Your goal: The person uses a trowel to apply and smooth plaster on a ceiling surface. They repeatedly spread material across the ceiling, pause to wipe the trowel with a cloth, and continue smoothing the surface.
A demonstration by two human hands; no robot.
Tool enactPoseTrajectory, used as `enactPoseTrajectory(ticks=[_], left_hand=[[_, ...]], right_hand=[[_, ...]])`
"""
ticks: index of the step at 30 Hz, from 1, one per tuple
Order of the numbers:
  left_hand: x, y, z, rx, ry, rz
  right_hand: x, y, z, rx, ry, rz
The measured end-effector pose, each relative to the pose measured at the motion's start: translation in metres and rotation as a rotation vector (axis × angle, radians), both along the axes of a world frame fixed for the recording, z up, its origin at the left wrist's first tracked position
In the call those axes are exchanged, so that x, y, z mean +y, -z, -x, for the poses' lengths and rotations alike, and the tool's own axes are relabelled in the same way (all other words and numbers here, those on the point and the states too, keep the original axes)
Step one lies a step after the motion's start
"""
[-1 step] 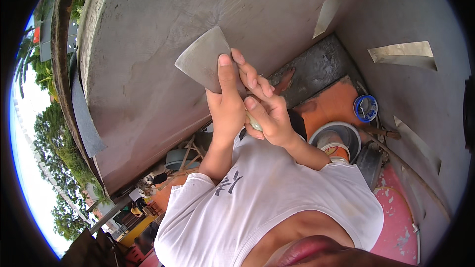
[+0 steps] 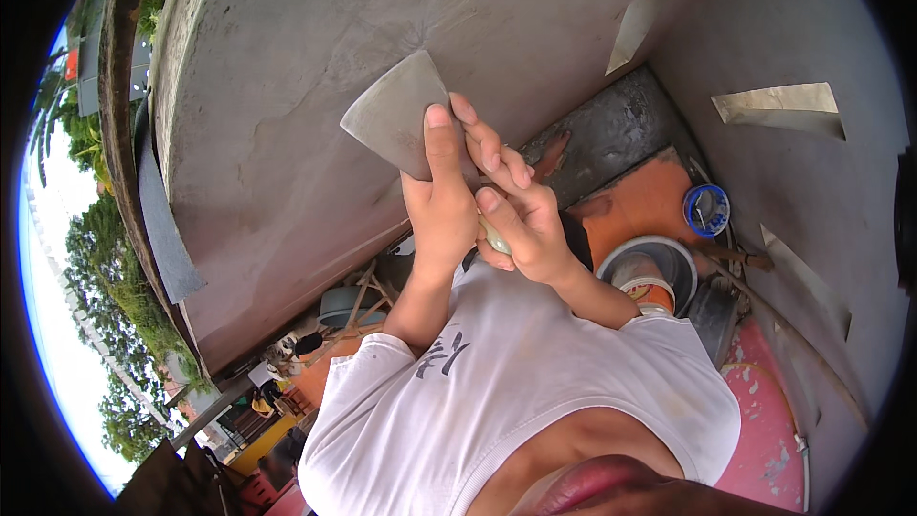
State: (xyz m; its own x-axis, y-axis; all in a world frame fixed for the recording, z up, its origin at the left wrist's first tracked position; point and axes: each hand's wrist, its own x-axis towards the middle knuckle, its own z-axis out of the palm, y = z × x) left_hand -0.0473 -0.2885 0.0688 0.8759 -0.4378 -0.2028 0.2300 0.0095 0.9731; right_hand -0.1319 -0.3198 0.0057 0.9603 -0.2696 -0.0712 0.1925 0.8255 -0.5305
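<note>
In front of my chest I hold a putty knife (image 2: pixel 392 115) with a wide, flared grey metal blade that points up and to the left. My left hand (image 2: pixel 441 210) is closed on it, its thumb lying along the lower right part of the blade. Closed around the pale green handle (image 2: pixel 496 239) is my right hand (image 2: pixel 537 241), with its thumb bent over the front. Several fingers lie close together beside the blade's right edge. Most of the handle is hidden by the hands. Behind the blade stands a grey plastered wall (image 2: pixel 287 162), apart from it as far as I can tell.
To the right, another grey wall has slot openings (image 2: pixel 778 105). On the orange floor (image 2: pixel 635 201) stand a blue-rimmed bucket (image 2: pixel 707 210) and a grey basin (image 2: pixel 680 263). A long stick (image 2: pixel 802 339) leans at the right. Trees (image 2: pixel 110 268) show beyond the left edge.
</note>
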Motion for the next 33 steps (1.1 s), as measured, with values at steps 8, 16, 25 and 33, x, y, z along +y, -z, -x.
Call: enactPoseTrajectory(ticks=[8, 16, 25, 33], left_hand=[[0.001, 0.006, -0.003, -0.037, 0.039, -0.004], [-0.009, 0.014, -0.015, -0.074, 0.052, 0.009], [-0.014, 0.009, -0.015, -0.084, 0.050, -0.015], [-0.013, 0.006, -0.017, -0.102, 0.089, -0.005]], right_hand=[[-0.001, 0.008, -0.005, -0.015, 0.074, 0.117], [-0.014, 0.017, -0.018, -0.042, 0.065, 0.093], [-0.020, 0.012, -0.019, -0.056, 0.060, 0.054], [-0.020, 0.011, -0.020, -0.076, 0.070, 0.061]])
